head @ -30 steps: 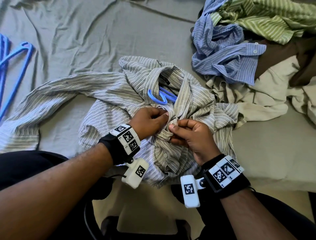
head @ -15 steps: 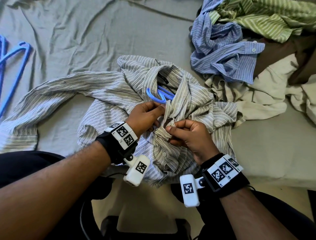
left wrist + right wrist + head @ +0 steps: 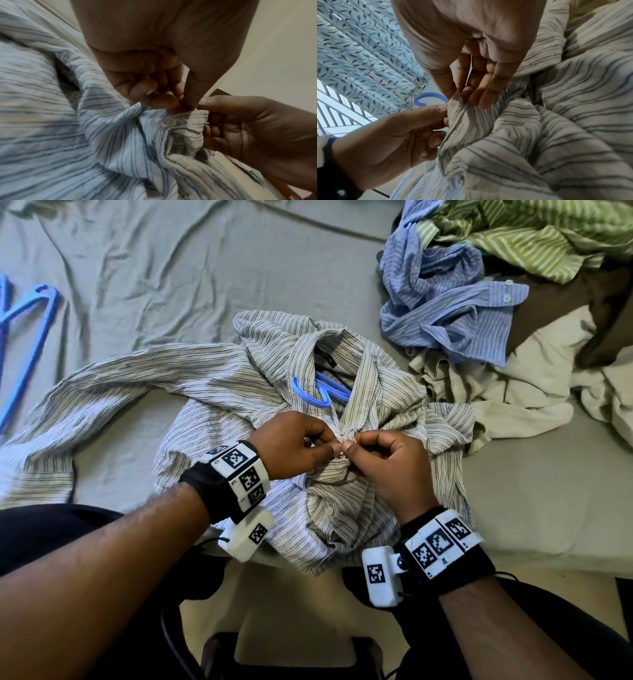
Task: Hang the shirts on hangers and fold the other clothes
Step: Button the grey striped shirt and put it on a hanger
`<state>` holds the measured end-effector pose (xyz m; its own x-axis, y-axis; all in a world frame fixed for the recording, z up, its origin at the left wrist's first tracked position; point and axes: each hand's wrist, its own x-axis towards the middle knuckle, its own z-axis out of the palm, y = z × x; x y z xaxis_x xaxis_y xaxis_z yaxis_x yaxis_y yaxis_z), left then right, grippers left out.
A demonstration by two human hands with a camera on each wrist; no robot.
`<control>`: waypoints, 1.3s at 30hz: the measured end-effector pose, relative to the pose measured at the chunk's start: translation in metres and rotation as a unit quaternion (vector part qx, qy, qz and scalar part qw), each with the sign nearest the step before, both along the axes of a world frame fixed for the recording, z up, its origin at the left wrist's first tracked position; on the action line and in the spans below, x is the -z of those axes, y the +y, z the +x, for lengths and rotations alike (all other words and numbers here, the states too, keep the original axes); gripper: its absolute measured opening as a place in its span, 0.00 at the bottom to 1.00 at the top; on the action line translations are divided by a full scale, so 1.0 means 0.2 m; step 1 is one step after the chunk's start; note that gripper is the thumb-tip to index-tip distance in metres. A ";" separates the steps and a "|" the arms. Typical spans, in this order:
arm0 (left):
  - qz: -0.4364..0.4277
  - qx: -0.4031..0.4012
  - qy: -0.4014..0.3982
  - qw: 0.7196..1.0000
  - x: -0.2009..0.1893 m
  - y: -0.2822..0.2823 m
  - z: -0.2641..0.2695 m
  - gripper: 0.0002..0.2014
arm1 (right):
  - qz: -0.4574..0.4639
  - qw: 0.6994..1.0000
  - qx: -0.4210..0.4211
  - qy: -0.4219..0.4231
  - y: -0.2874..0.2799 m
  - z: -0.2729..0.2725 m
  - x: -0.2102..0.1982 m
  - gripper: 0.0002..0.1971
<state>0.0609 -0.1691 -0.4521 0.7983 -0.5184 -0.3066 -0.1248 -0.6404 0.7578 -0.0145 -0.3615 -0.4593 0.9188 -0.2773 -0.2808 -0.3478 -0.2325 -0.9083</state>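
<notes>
A cream shirt with thin dark stripes [image 3: 212, 378] lies crumpled on the grey sheet, one sleeve stretched left. A blue hanger [image 3: 320, 392] sits inside its collar, hook poking out. My left hand [image 3: 329, 445] and right hand [image 3: 352, 448] meet at the shirt's front below the collar, each pinching an edge of the front opening. In the left wrist view my left hand [image 3: 185, 105] pinches the cloth just above a white button [image 3: 169, 122]. From the right wrist, my right hand [image 3: 462, 98] grips the striped shirt [image 3: 556, 121], with the hanger hook [image 3: 426, 98] behind.
Spare blue hangers [image 3: 24, 337] lie at the far left of the grey bed sheet [image 3: 171, 268]. A heap of clothes fills the right: a blue striped shirt [image 3: 452, 313], a green striped one [image 3: 531, 241], a cream garment [image 3: 513, 392] and something brown [image 3: 582, 320].
Both hands have drawn together on the shirt's front; the two edges that stood apart half a second ago now meet between the fingertips. The shirt and hanger have stayed in place.
</notes>
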 end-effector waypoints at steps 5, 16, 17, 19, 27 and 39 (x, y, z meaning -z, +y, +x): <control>-0.026 -0.029 0.049 0.998 0.01 -0.01 0.00 0.06 | -0.049 0.998 -0.021 -0.019 0.00 -0.01 0.00 0.07; -0.080 -0.125 0.109 0.983 0.01 -0.02 -0.01 0.09 | -0.055 0.995 -0.041 -0.075 0.00 -0.02 -0.02 0.08; -0.081 -0.125 0.112 0.982 0.01 -0.02 0.00 0.09 | -0.056 0.994 -0.043 -0.082 0.00 -0.02 -0.02 0.08; -0.078 -0.119 0.115 0.983 0.00 -0.02 0.00 0.08 | -0.062 0.991 -0.056 -0.104 0.00 -0.01 -0.02 0.09; -0.076 -0.116 0.132 0.981 -0.02 0.00 -0.01 0.06 | -0.130 0.973 -0.103 -0.160 0.00 0.00 0.00 0.10; -0.137 -0.134 0.180 0.965 -0.01 -0.01 -0.03 0.07 | -0.016 0.993 -0.036 -0.109 0.03 0.00 -0.02 0.08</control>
